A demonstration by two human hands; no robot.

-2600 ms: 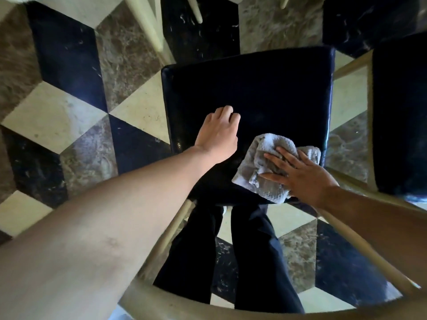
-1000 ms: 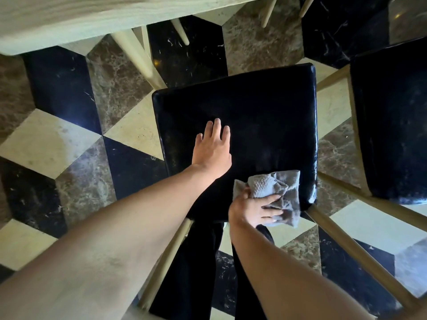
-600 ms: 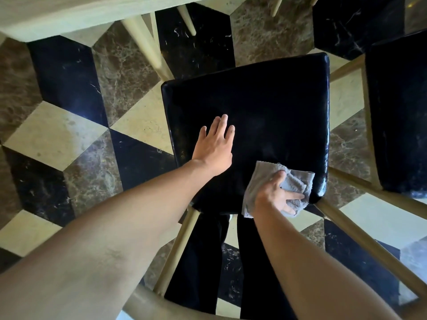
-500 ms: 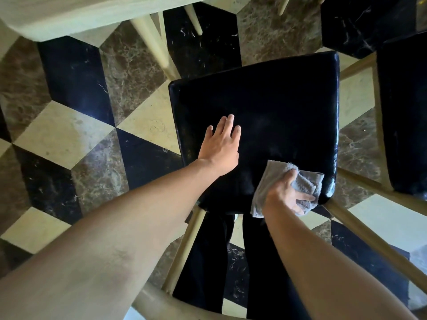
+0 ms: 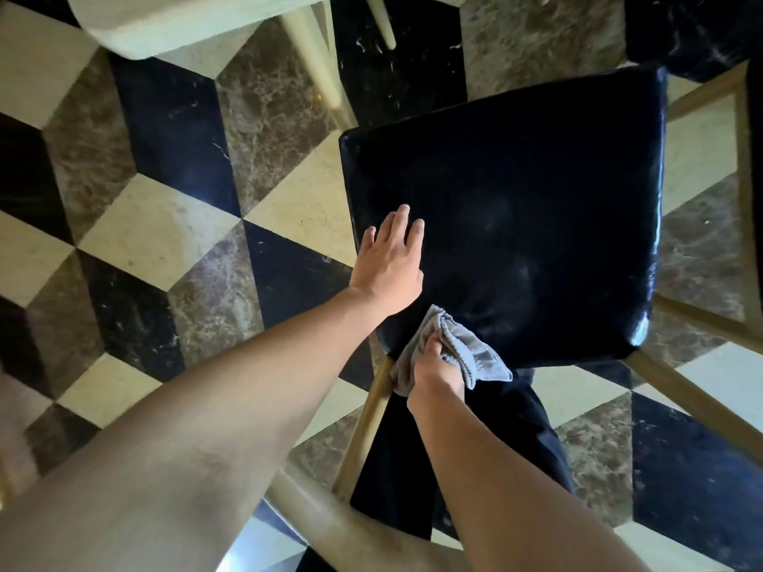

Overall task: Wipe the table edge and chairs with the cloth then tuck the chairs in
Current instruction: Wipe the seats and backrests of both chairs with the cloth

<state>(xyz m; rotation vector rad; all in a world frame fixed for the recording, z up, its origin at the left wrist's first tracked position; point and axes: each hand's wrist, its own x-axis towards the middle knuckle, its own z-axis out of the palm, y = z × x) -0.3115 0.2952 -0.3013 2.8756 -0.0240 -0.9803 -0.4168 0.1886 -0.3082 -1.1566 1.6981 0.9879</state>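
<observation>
Centrally, the black chair seat (image 5: 516,225) serves as landmark — the left hand (image 5: 388,266) rests flat on its left part, fingers straight. At the seat's near-left corner, the right hand (image 5: 433,371) grips the bunched grey cloth (image 5: 475,357), which overhangs the near edge.

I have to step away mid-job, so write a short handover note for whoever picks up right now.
Left hand: flat, fingers straight, resting on the black chair seat.
Right hand: grips the grey cloth at the seat's near left corner.
Table edge shows top left; this chair stands out from it.
Done: cannot tell beyond wiping under way on this seat.
Left: finish this seat, the neighbouring chair at right, tuck chairs in.
</observation>
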